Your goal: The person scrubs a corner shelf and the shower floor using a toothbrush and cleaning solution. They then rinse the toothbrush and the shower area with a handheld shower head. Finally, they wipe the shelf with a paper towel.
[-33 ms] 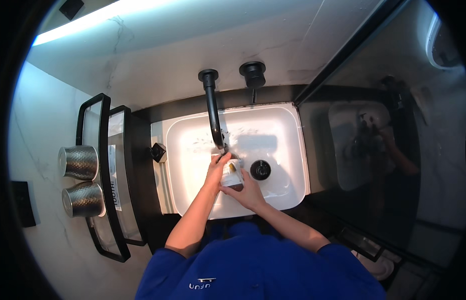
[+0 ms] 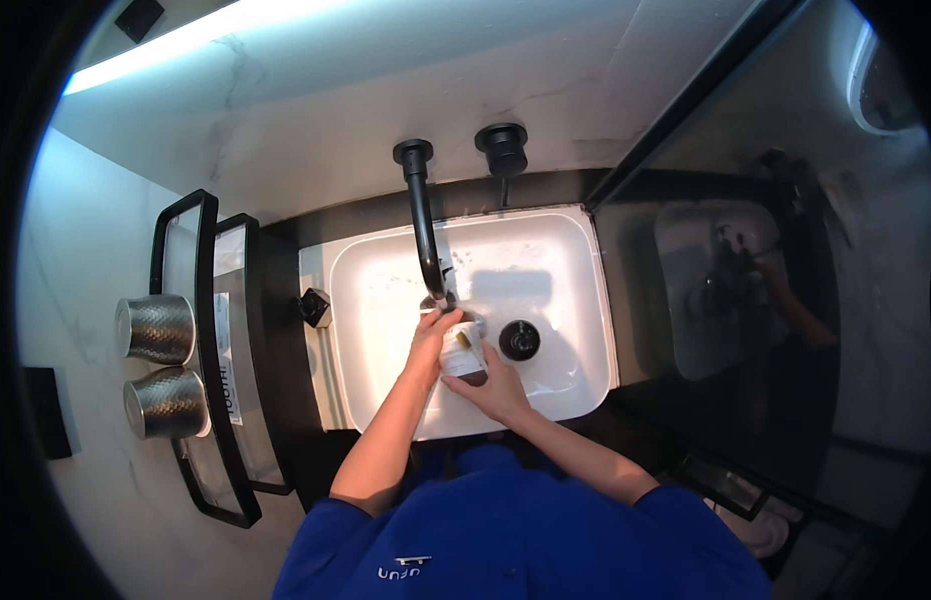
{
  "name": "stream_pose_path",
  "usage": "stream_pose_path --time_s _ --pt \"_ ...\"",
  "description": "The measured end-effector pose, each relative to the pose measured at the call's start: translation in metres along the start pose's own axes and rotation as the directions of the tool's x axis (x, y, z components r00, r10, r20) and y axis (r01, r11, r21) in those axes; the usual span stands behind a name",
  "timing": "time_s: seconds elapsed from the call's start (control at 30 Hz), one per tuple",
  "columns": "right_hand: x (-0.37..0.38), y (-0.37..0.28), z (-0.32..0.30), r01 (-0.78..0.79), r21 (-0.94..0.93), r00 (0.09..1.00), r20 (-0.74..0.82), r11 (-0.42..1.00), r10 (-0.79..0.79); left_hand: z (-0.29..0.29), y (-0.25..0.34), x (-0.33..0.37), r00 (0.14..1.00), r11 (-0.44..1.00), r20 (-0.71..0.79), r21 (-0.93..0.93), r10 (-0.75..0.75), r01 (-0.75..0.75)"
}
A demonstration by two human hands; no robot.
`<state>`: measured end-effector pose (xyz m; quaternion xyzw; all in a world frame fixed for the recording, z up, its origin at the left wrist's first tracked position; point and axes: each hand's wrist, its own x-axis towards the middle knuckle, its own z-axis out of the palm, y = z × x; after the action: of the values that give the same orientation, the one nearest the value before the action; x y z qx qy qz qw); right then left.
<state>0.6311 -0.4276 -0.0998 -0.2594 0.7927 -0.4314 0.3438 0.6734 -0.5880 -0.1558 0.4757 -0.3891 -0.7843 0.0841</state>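
Beneath the black spout (image 2: 423, 235), I hold a dark bottle with a white label (image 2: 459, 358) over the white sink (image 2: 575, 290). My left hand (image 2: 428, 342) is closed round its left side, close to the spout's tip. My right hand (image 2: 497, 388) grips the right side and the lower end, thumb below the label. Dark parts show past the label at both ends. The fingers hide much of the bottle, and I cannot make out whether water is running.
A black round drain (image 2: 519, 340) lies right of the bottle. A black tap handle (image 2: 504, 150) is on the wall. A small black-topped bottle (image 2: 313, 307) stands on the left ledge. Two hammered metal cups (image 2: 157, 328) hang by a black rack (image 2: 221, 370). A dark glossy panel (image 2: 745, 400) rises at right.
The bottle has shifted very slightly, and more of its dark end shows near the spout. Both hands keep their grip.
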Motion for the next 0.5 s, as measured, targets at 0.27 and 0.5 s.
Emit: stream_pose_path --time_s 0.27,0.5 --pt "-0.017 0.006 -0.002 0.067 -0.039 0.989 -0.129 0.997 -0.072 0.013 0.024 0.032 0.969 0.988 0.191 0.029 -0.158 0.155" --pt "-0.022 0.013 -0.01 -0.36 0.617 0.932 0.264 0.7 0.247 0.003 0.026 0.027 0.931 0.945 0.278 -0.155 -0.238 0.288"
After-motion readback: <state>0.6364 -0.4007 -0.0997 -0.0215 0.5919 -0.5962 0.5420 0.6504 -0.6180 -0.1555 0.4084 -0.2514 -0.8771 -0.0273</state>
